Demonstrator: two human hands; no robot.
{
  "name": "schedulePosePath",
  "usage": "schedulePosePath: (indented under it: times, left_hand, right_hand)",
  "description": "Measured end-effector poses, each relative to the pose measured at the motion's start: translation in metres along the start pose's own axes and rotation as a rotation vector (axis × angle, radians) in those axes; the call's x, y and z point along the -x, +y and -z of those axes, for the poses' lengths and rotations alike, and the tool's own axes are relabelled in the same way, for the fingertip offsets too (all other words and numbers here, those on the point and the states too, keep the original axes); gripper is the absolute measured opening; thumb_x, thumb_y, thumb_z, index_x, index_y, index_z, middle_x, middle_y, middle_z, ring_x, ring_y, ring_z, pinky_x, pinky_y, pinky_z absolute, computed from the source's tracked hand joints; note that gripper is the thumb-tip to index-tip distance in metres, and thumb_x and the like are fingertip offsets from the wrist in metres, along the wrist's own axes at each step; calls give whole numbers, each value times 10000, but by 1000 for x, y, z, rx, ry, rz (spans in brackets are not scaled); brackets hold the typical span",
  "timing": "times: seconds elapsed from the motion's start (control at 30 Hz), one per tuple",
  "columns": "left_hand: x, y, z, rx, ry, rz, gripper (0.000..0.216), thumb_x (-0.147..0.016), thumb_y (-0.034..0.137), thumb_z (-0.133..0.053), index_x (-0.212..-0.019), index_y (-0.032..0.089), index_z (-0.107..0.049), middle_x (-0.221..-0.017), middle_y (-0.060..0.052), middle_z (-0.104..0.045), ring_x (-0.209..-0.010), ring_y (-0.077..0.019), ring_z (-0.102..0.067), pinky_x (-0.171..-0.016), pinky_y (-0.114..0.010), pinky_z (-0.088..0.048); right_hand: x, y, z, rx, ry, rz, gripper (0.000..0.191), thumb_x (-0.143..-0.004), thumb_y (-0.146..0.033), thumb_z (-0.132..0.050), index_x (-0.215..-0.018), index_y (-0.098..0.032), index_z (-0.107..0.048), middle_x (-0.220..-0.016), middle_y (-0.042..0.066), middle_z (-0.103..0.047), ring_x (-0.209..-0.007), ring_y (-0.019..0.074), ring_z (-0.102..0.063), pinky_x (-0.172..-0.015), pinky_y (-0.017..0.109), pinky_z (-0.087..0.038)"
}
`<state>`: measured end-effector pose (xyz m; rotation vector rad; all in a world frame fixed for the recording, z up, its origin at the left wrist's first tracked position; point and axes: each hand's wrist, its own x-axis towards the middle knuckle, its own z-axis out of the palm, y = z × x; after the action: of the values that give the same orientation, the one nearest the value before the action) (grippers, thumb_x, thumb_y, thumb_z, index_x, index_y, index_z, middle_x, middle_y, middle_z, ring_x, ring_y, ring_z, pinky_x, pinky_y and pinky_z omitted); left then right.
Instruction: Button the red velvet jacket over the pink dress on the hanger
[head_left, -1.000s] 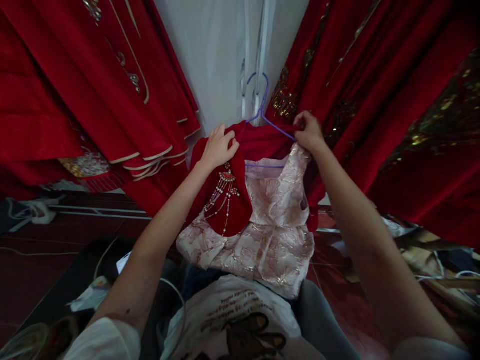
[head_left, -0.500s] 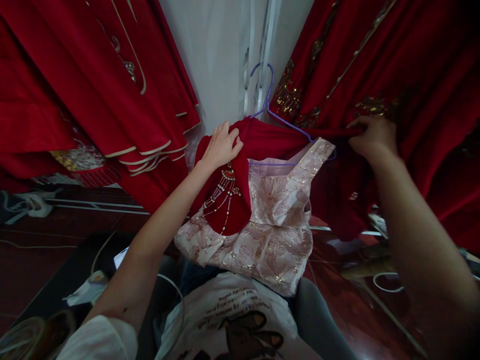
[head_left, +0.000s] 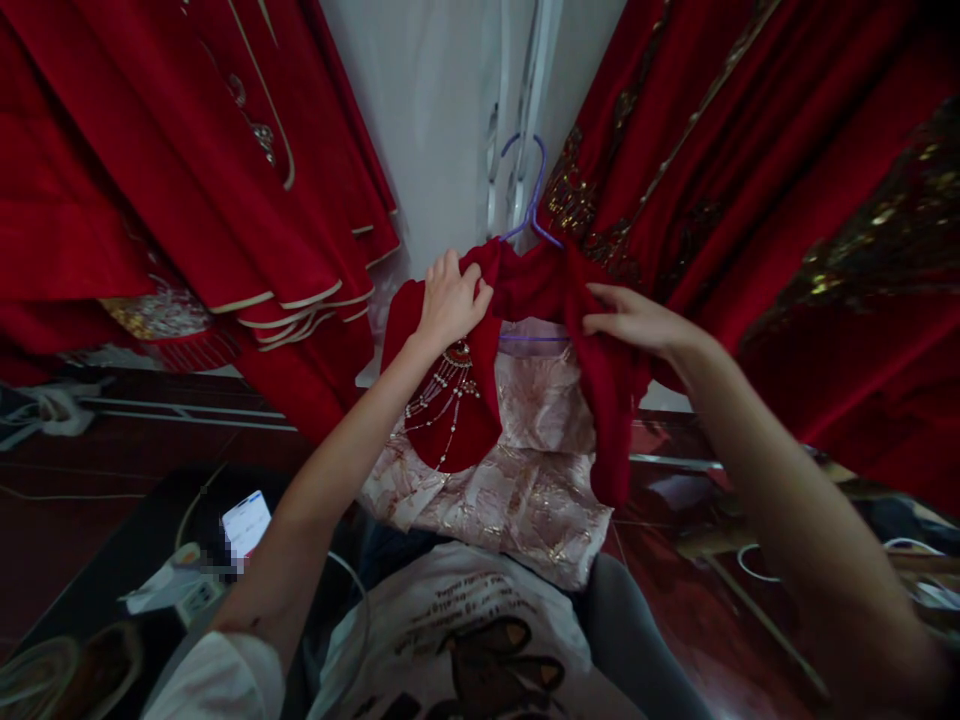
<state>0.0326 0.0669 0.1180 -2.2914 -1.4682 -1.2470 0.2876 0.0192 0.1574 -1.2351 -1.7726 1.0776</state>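
Observation:
A pale pink brocade dress [head_left: 540, 395] lies over my lap on a purple hanger [head_left: 538, 180]. Draped across its shoulders is a red jacket [head_left: 611, 420], whose beaded front panel [head_left: 454, 425] hangs on the left side. My left hand [head_left: 454, 300] is closed on the red cloth at the left shoulder, fingers curled over it. At the right shoulder my right hand [head_left: 634, 318] grips the edge of the other red panel between thumb and fingers. The hanger's shoulders are mostly hidden under the red cloth.
Red embroidered garments hang at the left [head_left: 300, 200] and the right [head_left: 750, 230], with a white cabinet [head_left: 435, 120] between them. A lit phone [head_left: 246, 525] rests on a dark surface at lower left. Cables and assorted items lie on the floor at right.
My right hand has come inward from the far right, bringing the red panel over the dress's right strap. My left hand has stayed nearly in place on the left shoulder.

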Motion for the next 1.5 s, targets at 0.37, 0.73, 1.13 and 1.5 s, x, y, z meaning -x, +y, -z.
schedulePosePath:
  times: [0.37, 0.73, 1.13, 1.5]
  left_hand:
    - [23, 5, 12, 39, 40, 8, 234, -922, 396, -451, -890, 191, -561, -1354, -144, -442, -1329, -364, -309, -1079, -542, -241]
    - [54, 35, -19, 465, -21, 92, 343, -961, 520, -342, -864, 246, -522, -698, -15, -554, -746, -203, -615, -775, -329, -454]
    - [88, 34, -9, 1062, 53, 313, 246, -858, 379, -611, -1048, 248, -526, -993, -48, -650, -895, -147, -664, -801, -304, -550]
    - [82, 44, -14, 1025, 125, 336, 195, -806, 363, -684, -893, 209, -602, -948, -40, -663, -837, -128, -666, -772, -258, -541]
  right_hand:
    - [-9, 40, -81, 17, 314, 395, 393, -740, -264, -648, -1078, -249, -451, -1036, 38, -586, -854, 175, -603, -731, 309, -520]
    - [5, 36, -99, -172, 157, 419, 305, -790, -448, -676, -975, -275, -505, -983, 20, -580, -828, 160, -595, -772, 315, -545]
    - [2, 36, -99, -280, 173, 368, 339, -765, -497, -694, -974, -275, -547, -977, 28, -620, -911, 172, -617, -831, 328, -553]
    - [9, 31, -88, -300, 128, 370, 293, -768, -436, -720, -963, -262, -588, -938, 13, -651, -901, 158, -635, -795, 307, -577]
